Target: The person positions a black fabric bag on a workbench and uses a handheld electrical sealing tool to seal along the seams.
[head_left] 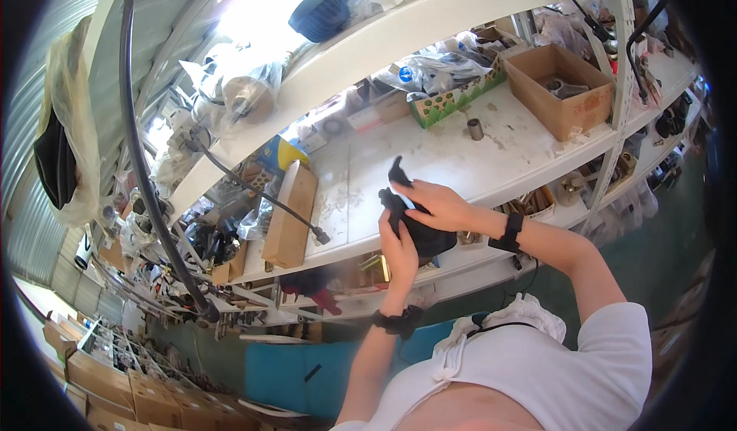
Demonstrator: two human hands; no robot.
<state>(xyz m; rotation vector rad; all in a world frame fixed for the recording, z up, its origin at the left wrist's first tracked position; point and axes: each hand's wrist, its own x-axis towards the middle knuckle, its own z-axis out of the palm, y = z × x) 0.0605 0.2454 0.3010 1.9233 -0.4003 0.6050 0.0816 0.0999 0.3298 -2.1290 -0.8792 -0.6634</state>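
A black, soft-looking piece (431,239) is between my two hands, just off the shelf's front edge; its exact kind I cannot make out. My left hand (400,253) grips its left side from below, with the fingers up along it. Across its top lies my right hand (439,204), thumb and fingers closed on the upper part. A dark, curled end (398,173) sticks up beyond the right fingers. Both wrists wear black bands.
The white shelf (368,171) in front carries a small metal sleeve (475,129), an open cardboard box (560,89) with a metal part, a green box (459,102) and a long cardboard box (290,214). Dark cables (146,155) hang at the left.
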